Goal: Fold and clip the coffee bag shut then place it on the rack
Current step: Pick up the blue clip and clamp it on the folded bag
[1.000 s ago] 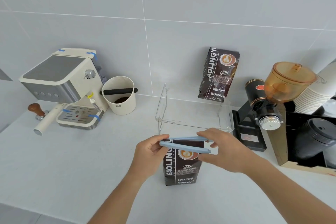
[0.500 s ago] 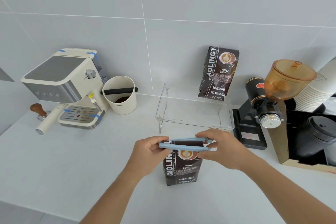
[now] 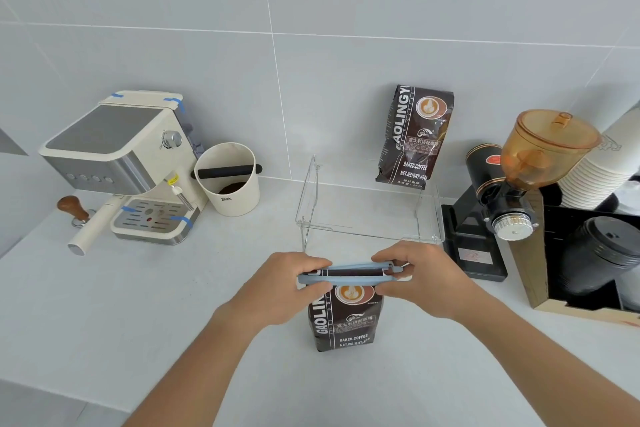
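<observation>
A dark brown coffee bag (image 3: 346, 322) stands upright on the white counter in front of me. A long light-blue clip (image 3: 349, 274) lies across its folded top, its two bars close together around the fold. My left hand (image 3: 280, 291) pinches the clip's left end. My right hand (image 3: 420, 276) grips the clip's right end. Behind the bag stands a clear acrylic rack (image 3: 367, 229). A second, identical coffee bag (image 3: 414, 135) stands on the rack's back right, leaning on the tiled wall.
A cream espresso machine (image 3: 117, 163) with a wooden-handled tamper (image 3: 72, 206) sits at the left, a white knock box (image 3: 230, 182) beside it. A black grinder (image 3: 498, 198) with an amber hopper, stacked paper cups (image 3: 595, 163) and black lids (image 3: 602, 253) crowd the right.
The clip's two bars have closed together over the bag's folded top. Both hands stayed at the clip's ends, and the bag kept its place.
</observation>
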`<act>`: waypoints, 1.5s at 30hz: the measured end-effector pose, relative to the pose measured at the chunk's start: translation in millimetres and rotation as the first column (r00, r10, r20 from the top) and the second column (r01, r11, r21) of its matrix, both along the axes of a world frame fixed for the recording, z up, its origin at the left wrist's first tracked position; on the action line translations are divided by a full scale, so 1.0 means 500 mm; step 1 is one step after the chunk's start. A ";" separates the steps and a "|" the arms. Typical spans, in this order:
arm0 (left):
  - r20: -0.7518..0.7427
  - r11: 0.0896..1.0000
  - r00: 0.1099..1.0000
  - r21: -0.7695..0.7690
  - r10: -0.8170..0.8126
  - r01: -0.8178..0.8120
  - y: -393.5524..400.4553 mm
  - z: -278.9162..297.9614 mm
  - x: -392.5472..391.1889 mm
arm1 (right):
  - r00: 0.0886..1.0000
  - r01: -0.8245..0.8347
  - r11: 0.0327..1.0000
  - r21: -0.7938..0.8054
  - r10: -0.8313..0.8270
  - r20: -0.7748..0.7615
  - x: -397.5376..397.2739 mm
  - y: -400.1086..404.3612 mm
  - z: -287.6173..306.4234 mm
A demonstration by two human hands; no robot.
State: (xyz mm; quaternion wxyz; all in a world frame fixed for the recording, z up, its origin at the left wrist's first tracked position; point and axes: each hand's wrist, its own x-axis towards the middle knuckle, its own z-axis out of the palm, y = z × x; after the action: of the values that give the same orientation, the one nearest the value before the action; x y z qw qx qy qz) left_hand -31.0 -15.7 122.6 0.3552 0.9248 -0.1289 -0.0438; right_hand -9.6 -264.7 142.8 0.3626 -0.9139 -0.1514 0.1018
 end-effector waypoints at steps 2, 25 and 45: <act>-0.020 0.998 0.999 0.054 -0.041 0.042 -0.013 0.008 0.006 | 1.000 -0.004 1.000 -0.016 0.004 0.006 -0.002 0.005 0.004; 0.139 0.957 0.974 0.254 -0.181 0.141 -0.032 0.001 0.020 | 0.996 0.021 0.996 -0.082 -0.014 0.083 -0.014 0.008 -0.001; 0.128 0.969 0.979 0.211 -0.157 0.128 -0.032 0.006 0.018 | 0.965 -0.003 1.000 -0.004 0.004 0.262 -0.026 -0.019 -0.044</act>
State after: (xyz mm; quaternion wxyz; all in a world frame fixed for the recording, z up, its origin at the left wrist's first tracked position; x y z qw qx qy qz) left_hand -21.8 -31.6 125.7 0.2452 0.9452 -0.2150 -0.0154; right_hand -22.5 -274.3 121.0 0.3374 -0.9198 -0.1993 -0.0188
